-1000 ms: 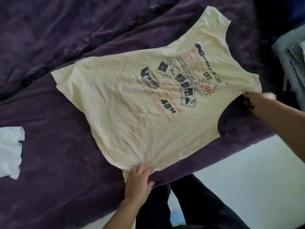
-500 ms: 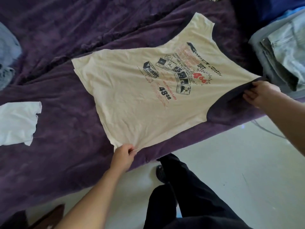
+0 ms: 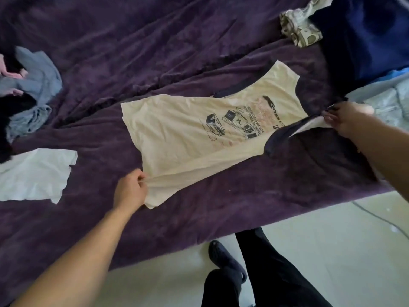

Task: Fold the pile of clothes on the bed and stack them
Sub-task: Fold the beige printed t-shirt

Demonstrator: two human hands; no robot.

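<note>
Two hands are seen in the head view, both on one cream T-shirt [image 3: 188, 134], which is spread print-up on the purple-covered bed [image 3: 155, 52]. The shirt's hem corner is pinched by the left hand [image 3: 130, 189], whose fingers [image 3: 139, 176] are curled round a gathered tuck of cloth. The dark-trimmed shoulder edge at the shirt's other end is gripped by the right hand [image 3: 345, 120], its fingers [image 3: 329, 115] closed on the fabric. The shirt's near side is drawn taut between the two grips, and part of the print is covered by it.

A white garment [image 3: 35, 173] is laid flat on the bed left of the T-shirt, well apart from it. Crumpled grey-blue clothes [image 3: 37, 89] are heaped beyond that. A navy garment [image 3: 365, 36] and a patterned cloth [image 3: 298, 27] are seen past the shirt's collar end, with pale denim [image 3: 389, 100] just behind the right hand. Below the T-shirt, past the bed's edge, black trouser legs [image 3: 276, 273] and a dark slipper [image 3: 223, 255] are shown on the pale floor [image 3: 332, 240].
</note>
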